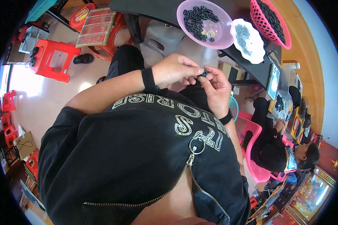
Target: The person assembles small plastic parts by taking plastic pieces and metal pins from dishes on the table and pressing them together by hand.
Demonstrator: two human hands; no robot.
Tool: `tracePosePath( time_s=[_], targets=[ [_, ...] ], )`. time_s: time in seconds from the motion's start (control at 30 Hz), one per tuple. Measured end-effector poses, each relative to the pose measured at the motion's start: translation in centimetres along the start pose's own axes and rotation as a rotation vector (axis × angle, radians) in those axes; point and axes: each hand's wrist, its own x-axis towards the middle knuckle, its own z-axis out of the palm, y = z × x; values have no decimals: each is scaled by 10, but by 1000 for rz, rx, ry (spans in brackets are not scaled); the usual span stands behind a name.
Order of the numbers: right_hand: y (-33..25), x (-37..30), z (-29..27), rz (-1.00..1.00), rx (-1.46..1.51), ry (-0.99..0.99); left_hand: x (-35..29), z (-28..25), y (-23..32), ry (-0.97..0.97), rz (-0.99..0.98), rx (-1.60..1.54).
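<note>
My left hand [176, 70] and my right hand [216, 87] meet in front of my body, below the table's near edge. A small dark ring-like part [204, 74] is pinched between their fingertips, with thumbs and index fingers closed at it. Its finer detail is too small to tell. Ahead on the table stands a lilac basin [226, 25] holding many similar black parts and some yellowish pieces. Right of it lies a white scalloped plate [257, 50] with a heap of tiny grey pieces. Farther right is a pink mesh basket [256, 15] full of black parts.
The dark table [154, 6] runs along the far side, with a grey stool [163, 37] under it. Red stools [54, 60] stand at left. At right, another person [268, 150] sits by a pink chair [256, 150], hands near more black parts.
</note>
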Motion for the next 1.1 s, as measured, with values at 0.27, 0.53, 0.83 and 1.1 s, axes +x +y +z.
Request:
tracePosePath(
  time_s=[0.27,0.53,0.83,1.1],
  targets=[
    [8,-1,1,-50,-79,6,0,-1,0,-3,-1,-31],
    [13,1,-2,-127,-222,25,2,-2,2,-19,-5,30],
    [9,3,-5,-103,-297,18,2,-2,3,-19,-25,45],
    [6,3,-6,-99,-348,-2,3,-6,0,-52,-58,17]
  ],
)
